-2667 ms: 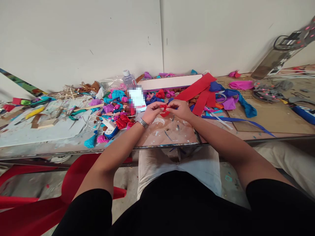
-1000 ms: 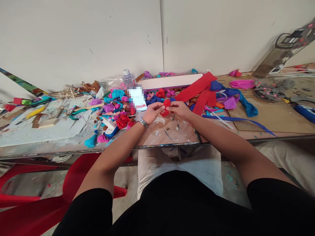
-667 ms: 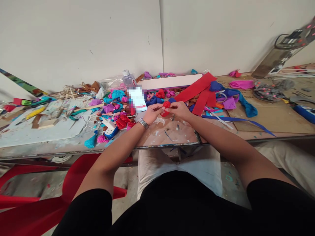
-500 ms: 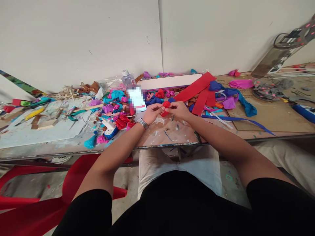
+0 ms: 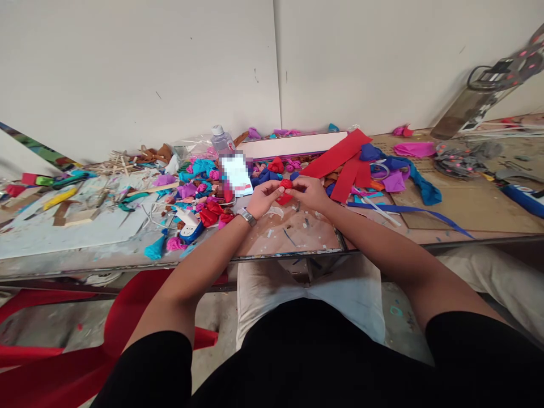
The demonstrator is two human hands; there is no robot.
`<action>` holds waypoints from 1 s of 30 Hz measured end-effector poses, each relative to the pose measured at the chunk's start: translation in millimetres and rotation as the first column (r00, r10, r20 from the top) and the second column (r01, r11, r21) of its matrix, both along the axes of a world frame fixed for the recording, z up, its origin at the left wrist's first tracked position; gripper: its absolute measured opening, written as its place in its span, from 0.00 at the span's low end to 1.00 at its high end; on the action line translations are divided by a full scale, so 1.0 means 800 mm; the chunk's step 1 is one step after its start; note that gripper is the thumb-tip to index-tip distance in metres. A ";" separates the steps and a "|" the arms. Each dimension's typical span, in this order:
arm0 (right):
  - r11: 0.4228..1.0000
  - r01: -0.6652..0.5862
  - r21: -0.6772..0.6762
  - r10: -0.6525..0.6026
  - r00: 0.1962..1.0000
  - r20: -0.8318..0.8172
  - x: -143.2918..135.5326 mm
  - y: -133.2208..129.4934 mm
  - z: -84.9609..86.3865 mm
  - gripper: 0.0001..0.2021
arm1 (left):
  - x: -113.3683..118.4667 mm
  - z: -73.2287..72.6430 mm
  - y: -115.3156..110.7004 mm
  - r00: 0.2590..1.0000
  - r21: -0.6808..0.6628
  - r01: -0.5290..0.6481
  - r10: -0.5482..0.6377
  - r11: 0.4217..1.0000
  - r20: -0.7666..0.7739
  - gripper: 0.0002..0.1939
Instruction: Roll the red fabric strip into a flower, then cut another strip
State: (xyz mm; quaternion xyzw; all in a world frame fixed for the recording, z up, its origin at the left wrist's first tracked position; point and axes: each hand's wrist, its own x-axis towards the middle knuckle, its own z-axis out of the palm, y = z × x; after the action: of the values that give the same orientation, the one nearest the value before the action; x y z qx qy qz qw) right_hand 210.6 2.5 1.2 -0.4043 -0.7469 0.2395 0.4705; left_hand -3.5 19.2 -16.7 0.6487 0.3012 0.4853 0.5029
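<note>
Between my two hands, over the front part of the table, is a small red crepe-paper flower (image 5: 285,185) with a loose strip hanging below its rolled top. My left hand (image 5: 264,198) pinches it from the left, thumb and fingers closed. From the right, my right hand (image 5: 310,194) is closed on it too, with thumb and forefinger at its edge. Part of the flower is hidden by the fingers. Wide red paper strips (image 5: 340,158) lie just beyond my right hand. A phone (image 5: 238,174) with a lit, blurred screen leans behind my left hand.
Many coloured paper flowers (image 5: 210,212) are heaped left of my hands, near a power strip (image 5: 191,229). A clear bottle (image 5: 221,140) stands behind the phone. At right lie a blue ribbon (image 5: 425,209), cardboard (image 5: 467,204) and a tilted tumbler (image 5: 459,110). A red chair (image 5: 106,340) is below left.
Both hands stay in place on the red flower, with only slight finger shifts; its rolled top is a little more covered. The whole view has shifted slightly.
</note>
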 end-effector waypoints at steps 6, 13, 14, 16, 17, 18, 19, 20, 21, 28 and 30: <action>0.999 -0.007 0.033 0.007 1.000 0.014 0.001 -0.002 0.002 0.23 | 0.002 0.007 -0.005 0.999 0.035 -0.020 0.019 0.999 0.028 0.25; 0.999 -0.037 -0.010 0.037 0.999 -0.023 0.000 0.002 -0.005 0.21 | 0.002 0.008 -0.006 0.999 0.020 -0.021 0.020 1.000 0.049 0.25; 0.999 -0.039 -0.016 0.039 0.999 -0.025 0.000 0.003 -0.006 0.21 | 0.002 0.007 -0.005 0.998 0.017 -0.021 0.020 1.000 0.052 0.25; 0.999 -0.036 -0.026 0.035 0.999 -0.029 0.000 0.004 -0.008 0.20 | 0.002 0.006 -0.003 0.998 0.009 -0.022 0.021 1.000 0.057 0.25; 0.999 -0.034 -0.030 0.033 0.999 -0.032 0.000 0.004 -0.009 0.20 | 0.003 0.004 -0.002 0.998 0.004 -0.024 0.024 1.000 0.060 0.25; 0.999 -0.034 -0.031 0.033 0.999 -0.040 0.000 0.004 -0.009 0.19 | 0.003 0.003 0.000 0.998 -0.003 -0.028 0.028 1.000 0.063 0.25; 0.999 -0.036 -0.031 0.034 0.998 -0.049 0.000 0.004 -0.010 0.18 | 0.003 0.001 0.001 0.997 -0.010 -0.038 0.039 0.999 0.071 0.25; 0.999 -0.040 -0.030 0.038 0.997 -0.062 0.000 0.003 -0.010 0.18 | 0.003 0.000 0.002 0.996 -0.014 -0.046 0.047 0.999 0.077 0.25; 0.999 -0.043 -0.030 0.040 0.997 -0.072 -0.001 0.003 -0.009 0.17 | 0.003 -0.001 0.003 0.995 -0.016 -0.056 0.057 0.998 0.080 0.25; 0.999 -0.042 -0.030 0.040 0.997 -0.069 -0.002 0.000 -0.008 0.17 | 0.001 0.000 0.000 0.996 -0.011 -0.073 0.073 0.997 0.050 0.24; 0.998 -0.044 -0.048 0.041 0.997 -0.068 -0.002 0.000 -0.009 0.18 | 0.000 0.000 0.000 0.997 -0.012 -0.067 0.068 0.998 0.035 0.23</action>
State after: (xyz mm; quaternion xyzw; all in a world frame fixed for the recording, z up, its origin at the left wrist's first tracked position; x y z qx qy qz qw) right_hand 208.7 2.3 -6.0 -0.3916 -0.7330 0.2812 0.4799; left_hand -3.7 18.9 -16.7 0.6267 0.3165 0.5119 0.4950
